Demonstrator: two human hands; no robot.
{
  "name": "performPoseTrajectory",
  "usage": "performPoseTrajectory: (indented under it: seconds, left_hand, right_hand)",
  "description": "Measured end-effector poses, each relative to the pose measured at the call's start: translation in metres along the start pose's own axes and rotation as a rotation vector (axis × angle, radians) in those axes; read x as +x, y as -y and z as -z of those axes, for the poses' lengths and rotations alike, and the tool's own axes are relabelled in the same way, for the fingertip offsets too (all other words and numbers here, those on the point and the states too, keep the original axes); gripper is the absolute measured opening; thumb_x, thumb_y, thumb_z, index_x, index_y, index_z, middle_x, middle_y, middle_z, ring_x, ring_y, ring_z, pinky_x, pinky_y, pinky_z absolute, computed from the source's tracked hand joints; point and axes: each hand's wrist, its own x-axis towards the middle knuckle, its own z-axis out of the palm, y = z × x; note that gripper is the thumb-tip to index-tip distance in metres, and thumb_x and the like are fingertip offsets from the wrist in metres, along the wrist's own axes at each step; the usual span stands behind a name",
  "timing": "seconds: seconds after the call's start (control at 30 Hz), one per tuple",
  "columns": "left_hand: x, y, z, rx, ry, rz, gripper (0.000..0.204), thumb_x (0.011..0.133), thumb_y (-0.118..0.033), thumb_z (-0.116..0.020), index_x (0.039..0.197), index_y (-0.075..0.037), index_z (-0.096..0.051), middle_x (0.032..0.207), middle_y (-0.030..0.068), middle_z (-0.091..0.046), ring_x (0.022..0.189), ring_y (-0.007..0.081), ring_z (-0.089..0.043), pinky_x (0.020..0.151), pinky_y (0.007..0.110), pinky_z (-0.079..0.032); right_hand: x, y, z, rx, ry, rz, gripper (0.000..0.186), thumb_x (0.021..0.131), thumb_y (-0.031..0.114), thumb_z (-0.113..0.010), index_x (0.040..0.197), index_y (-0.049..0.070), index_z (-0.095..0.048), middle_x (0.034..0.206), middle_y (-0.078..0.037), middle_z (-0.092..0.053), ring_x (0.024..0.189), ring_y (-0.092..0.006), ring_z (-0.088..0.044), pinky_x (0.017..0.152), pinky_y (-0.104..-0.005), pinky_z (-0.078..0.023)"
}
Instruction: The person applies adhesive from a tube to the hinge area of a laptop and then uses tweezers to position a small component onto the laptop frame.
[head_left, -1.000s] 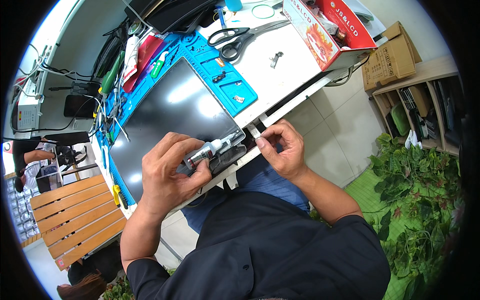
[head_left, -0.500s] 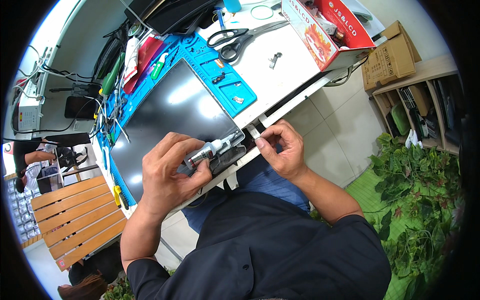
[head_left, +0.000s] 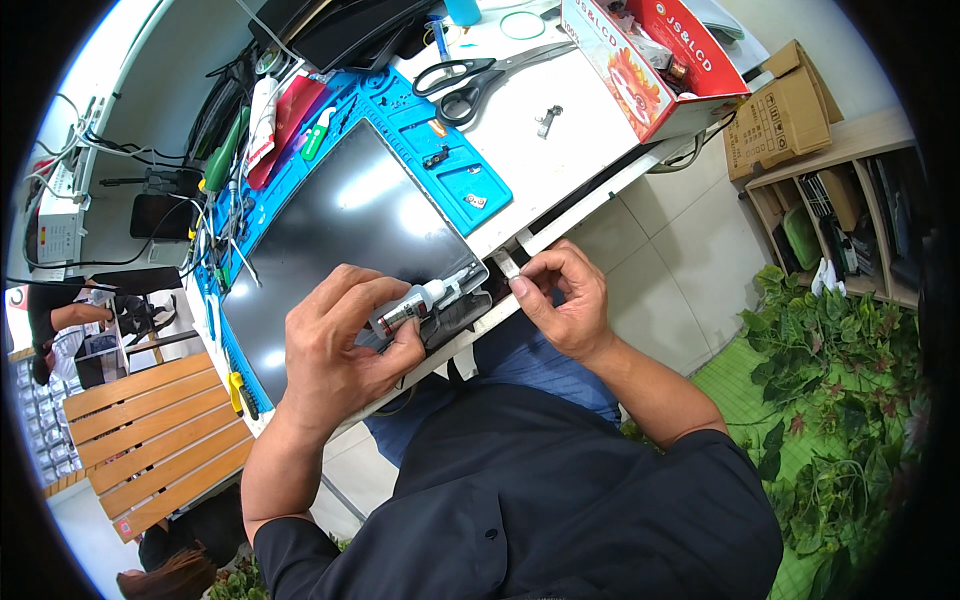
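My left hand grips a small white glue bottle with a printed label, its tip toward the screen's near right corner. Beneath it lies a large dark glossy screen panel, flat on a blue repair mat. My right hand, thumb and fingers pinched together, holds a small pale flat piece at the table's front edge, close to that corner. What the piece is cannot be made out. A dark part below the bottle is partly hidden by my left hand.
Black-handled scissors and a small metal part lie on the white table. A red box of parts stands far right. Tools and cables crowd the left. To the right stand a cardboard box, a shelf and leafy plants.
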Motion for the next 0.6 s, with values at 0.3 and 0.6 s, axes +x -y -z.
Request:
performPoseTrajectory:
  seconds: [0.3,0.6]
  left_hand:
    - [0.0005,-0.0009,0.0005,-0.008,0.001,0.008,0.027,0.076,-0.003,-0.086,0.102,-0.001,-0.081,0.096,0.0132,-0.077,0.081,0.0276,-0.077,0.072,0.038,-0.062]
    - [0.0008,-0.0004,0.0002,-0.004,0.002,0.007,0.027,0.076,-0.004,-0.086,0.102,-0.002,-0.081,0.096,0.0127,-0.077,0.082,0.0274,-0.077,0.072,0.038,-0.062]
  right_hand:
    - [-0.0027,-0.0023,0.0076,-0.044,0.100,-0.016,0.015,0.102,0.005,-0.083,0.110,0.000,-0.071,0.101,-0.005,-0.063,0.078,-0.0062,-0.060,0.066,-0.0227,-0.050]
    - [-0.0013,-0.0018,0.0000,0.021,0.003,-0.021,0.015,0.097,0.010,-0.088,0.099,0.004,-0.074,0.092,-0.001,-0.064,0.069,-0.0051,-0.055,0.057,-0.0234,-0.043]
